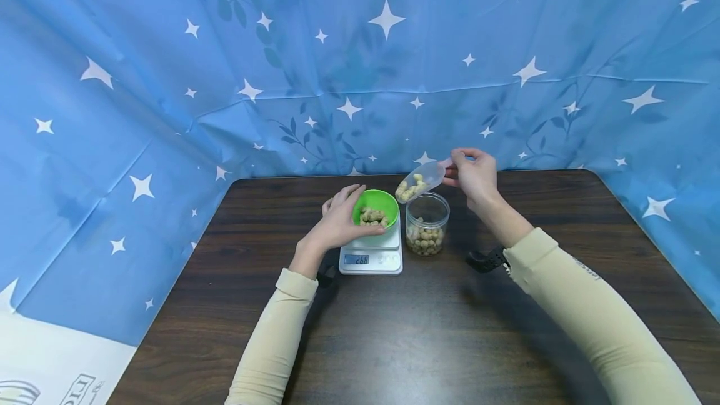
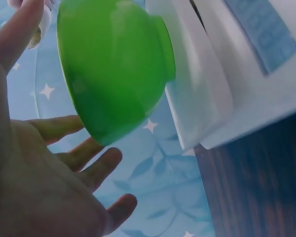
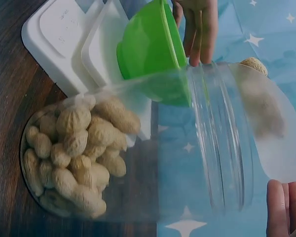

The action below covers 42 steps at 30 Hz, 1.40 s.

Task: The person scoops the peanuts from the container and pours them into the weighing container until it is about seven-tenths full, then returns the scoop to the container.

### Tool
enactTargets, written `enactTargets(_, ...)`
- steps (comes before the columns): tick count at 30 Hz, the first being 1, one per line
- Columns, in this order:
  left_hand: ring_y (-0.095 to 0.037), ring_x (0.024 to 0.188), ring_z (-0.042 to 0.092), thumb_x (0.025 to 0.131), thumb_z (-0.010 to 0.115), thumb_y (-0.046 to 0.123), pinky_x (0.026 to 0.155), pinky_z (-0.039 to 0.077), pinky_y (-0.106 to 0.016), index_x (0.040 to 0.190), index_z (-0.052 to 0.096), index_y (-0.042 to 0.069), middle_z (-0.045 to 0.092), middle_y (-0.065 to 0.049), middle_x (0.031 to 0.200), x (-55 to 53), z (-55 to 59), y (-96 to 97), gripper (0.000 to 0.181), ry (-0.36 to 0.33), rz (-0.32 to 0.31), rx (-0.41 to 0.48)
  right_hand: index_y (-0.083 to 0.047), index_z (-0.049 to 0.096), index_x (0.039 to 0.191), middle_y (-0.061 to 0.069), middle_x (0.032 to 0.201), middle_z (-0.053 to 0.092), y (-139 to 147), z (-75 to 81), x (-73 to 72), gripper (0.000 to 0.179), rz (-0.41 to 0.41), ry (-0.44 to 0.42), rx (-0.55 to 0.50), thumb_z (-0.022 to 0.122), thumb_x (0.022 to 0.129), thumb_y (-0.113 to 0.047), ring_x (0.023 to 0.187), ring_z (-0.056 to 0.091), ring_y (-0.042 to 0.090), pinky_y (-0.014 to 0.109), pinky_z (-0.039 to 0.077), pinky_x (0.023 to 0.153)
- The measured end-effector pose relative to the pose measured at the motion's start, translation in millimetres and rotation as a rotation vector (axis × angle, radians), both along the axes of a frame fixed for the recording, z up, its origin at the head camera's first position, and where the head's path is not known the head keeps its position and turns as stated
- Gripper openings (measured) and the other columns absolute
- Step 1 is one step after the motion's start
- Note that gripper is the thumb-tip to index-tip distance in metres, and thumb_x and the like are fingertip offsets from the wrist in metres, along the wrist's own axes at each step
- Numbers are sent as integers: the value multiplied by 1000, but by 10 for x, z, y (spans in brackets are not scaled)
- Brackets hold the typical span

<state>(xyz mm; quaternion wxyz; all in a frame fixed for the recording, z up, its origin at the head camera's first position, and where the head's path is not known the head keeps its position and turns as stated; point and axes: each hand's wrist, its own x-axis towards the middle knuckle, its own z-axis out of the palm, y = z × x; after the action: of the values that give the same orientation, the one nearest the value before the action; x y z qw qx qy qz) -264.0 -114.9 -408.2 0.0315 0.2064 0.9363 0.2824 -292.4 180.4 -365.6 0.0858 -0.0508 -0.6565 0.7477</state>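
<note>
A green bowl (image 1: pixel 375 204) with peanuts inside stands on a white kitchen scale (image 1: pixel 371 262), whose lit display shows digits. My left hand (image 1: pixel 341 220) is spread around the bowl's left side, thumb along the near rim. Its fingers look loosely extended at the bowl's edge in the left wrist view. Up over the rim of a clear jar (image 1: pixel 427 225), my right hand (image 1: pixel 475 175) pinches the handle of a translucent scoop (image 1: pixel 429 174). The scoop carries several peanuts (image 1: pixel 409 189) and tilts down toward the bowl. More peanuts (image 3: pixel 79 158) fill the jar's lower part.
Everything stands near the back edge of a dark wooden table (image 1: pixel 394 336). A blue curtain (image 1: pixel 337 49) with white stars hangs right behind it. Jar and scale stand close side by side. Dark straps (image 1: pixel 486 260) show at the wrists.
</note>
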Motion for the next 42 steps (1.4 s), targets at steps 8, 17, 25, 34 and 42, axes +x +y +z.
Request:
enactTargets(8, -33, 151, 24, 80, 83, 59, 116, 14, -63, 166, 18, 12, 25, -12, 166, -5, -27, -120, 117, -69, 8, -10, 10, 47, 140, 6, 84, 70, -256, -63, -65, 42, 6, 36, 81, 51, 109, -18, 72, 70, 12, 30, 60, 71)
enactTargets(17, -33, 149, 29, 79, 82, 59, 114, 22, -63, 164, 21, 7, 29, -16, 164, -24, -48, -98, 117, -83, 17, -35, 6, 55, 131, 23, 101, 73, -447, -104, -54, 34, -27, 64, 213, 52, 109, -20, 72, 72, 13, 30, 60, 69)
enactTargets(25, -32, 146, 33, 79, 83, 59, 113, 24, -63, 163, 24, 6, 34, -17, 161, -25, -52, -80, 116, -81, 25, -23, 3, 59, 129, 22, 101, 74, -522, -85, -52, 33, -59, 136, 345, 53, 109, -22, 81, 73, 21, 32, 60, 68)
enactTargets(34, -32, 142, 38, 78, 84, 58, 111, 26, -65, 162, 27, 5, 39, -16, 157, -32, -72, -72, 114, -61, 22, -8, 5, 59, 127, 23, 101, 74, -512, -25, -42, 32, -71, 201, 365, 53, 109, -21, 89, 73, 29, 38, 61, 71)
enactTargets(42, -34, 146, 33, 78, 84, 59, 113, 21, -67, 163, 24, 6, 35, -16, 161, -25, -73, -65, 116, -73, 22, -1, 3, 60, 127, 21, 102, 75, -455, 27, -8, 33, -72, 224, 378, 53, 109, -24, 88, 73, 24, 29, 60, 69)
